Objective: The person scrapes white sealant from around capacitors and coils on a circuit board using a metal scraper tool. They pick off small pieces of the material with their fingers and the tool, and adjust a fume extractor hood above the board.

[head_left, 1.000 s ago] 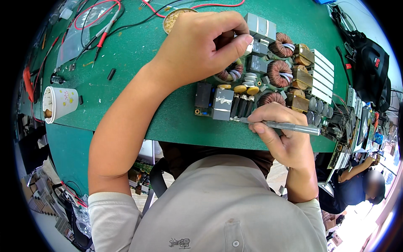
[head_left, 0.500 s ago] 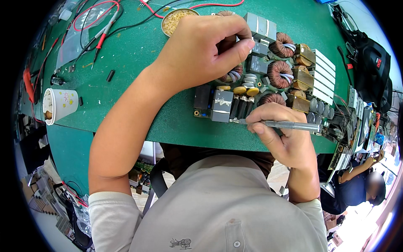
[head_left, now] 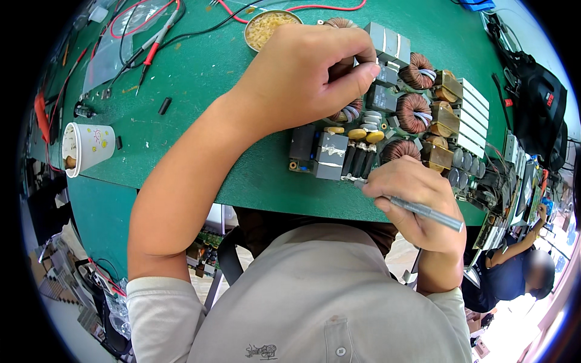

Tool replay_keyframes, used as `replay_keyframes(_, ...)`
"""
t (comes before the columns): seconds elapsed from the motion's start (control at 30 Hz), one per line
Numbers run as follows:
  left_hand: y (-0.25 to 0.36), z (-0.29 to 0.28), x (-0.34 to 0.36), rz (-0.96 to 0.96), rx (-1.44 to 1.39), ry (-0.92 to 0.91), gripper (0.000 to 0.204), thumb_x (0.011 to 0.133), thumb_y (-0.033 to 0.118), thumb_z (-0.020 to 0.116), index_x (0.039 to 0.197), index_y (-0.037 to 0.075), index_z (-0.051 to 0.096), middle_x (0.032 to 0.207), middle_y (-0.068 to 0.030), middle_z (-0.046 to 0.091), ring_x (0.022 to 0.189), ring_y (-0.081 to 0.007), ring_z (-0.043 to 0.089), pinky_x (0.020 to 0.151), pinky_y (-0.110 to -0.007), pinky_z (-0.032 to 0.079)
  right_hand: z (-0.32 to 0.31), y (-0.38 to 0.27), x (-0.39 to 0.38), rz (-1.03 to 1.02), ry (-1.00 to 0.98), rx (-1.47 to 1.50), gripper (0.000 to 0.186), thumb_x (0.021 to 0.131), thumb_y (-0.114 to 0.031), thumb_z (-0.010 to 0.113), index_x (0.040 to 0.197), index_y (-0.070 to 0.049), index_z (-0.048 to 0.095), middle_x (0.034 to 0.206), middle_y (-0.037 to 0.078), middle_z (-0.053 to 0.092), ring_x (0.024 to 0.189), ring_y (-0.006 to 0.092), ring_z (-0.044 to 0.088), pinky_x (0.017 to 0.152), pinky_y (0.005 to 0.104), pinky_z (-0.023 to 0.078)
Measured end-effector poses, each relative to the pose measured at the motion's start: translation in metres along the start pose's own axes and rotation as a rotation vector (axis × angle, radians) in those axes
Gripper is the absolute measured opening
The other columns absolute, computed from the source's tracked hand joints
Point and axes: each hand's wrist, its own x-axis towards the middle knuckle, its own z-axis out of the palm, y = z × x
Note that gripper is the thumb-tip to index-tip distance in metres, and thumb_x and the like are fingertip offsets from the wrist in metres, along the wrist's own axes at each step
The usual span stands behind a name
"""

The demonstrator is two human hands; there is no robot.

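Note:
A crowded circuit board [head_left: 388,120] lies near the front edge of the bench, bearing copper-wound ring coils [head_left: 414,113], grey block components [head_left: 331,156] and yellow discs [head_left: 357,134]. My left hand [head_left: 321,75] reaches over it, thumb and forefinger pinched at a grey part on its far side; the hand hides part of the board. In my right hand [head_left: 417,196] is a slim silver pen-shaped tool [head_left: 426,213], fingers wrapped round it. Its tip points left at the board's near edge, beside white glue [head_left: 353,178]; the tip's exact shape is too small to tell.
A round tin of yellowish grains [head_left: 266,29] stands beyond my left wrist. On the left are a paper cup [head_left: 89,148], red and black test probes [head_left: 151,53] and a small black cylinder [head_left: 164,106]. A black bag [head_left: 538,100] and a co-worker [head_left: 514,275] are at the right.
The tool's handle end has swung down toward me, its tip staying by the board's near edge. My left hand keeps its pinch; the view has shifted slightly.

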Motion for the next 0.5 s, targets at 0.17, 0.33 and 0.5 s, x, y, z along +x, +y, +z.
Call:
replay_keyframes(0.17,-0.002,0.002,-0.002,0.008,-0.011,0.018,0.011,0.092,0.013,0.076,0.091,0.004,0.071,0.064,0.0008,0.058,0.052,-0.0053,0.047,0.048,-0.024,0.036,0.001,-0.006,0.0,-0.053,-0.136,-0.081,0.024,0.081,0.0,0.077,0.103,-0.003,0.07,0.099,0.012,0.07,0.091,0.0312,0.068,0.083,0.0415,0.052)
replay_keyframes(0.33,-0.002,0.0,-0.001,0.012,-0.01,0.011,0.011,0.092,0.014,0.077,0.091,0.004,0.071,0.064,0.0003,0.059,0.051,-0.0056,0.047,0.047,-0.024,0.036,-0.001,0.001,-0.004,-0.07,-0.036,0.069,0.023,0.082,0.001,0.076,0.104,0.0,0.07,0.098,0.014,0.07,0.092,0.0325,0.069,0.084,0.0422,0.053)
replay_keyframes(0.5,-0.002,0.001,-0.002,0.019,0.004,0.002,0.012,0.092,0.014,0.077,0.092,0.004,0.071,0.063,0.0008,0.059,0.051,-0.0056,0.047,0.047,-0.023,0.035,0.012,0.009,-0.014,0.01,0.119,0.131,0.015,0.087,0.002,0.074,0.101,0.003,0.07,0.095,0.016,0.071,0.086,0.0349,0.07,0.08,0.0421,0.056)
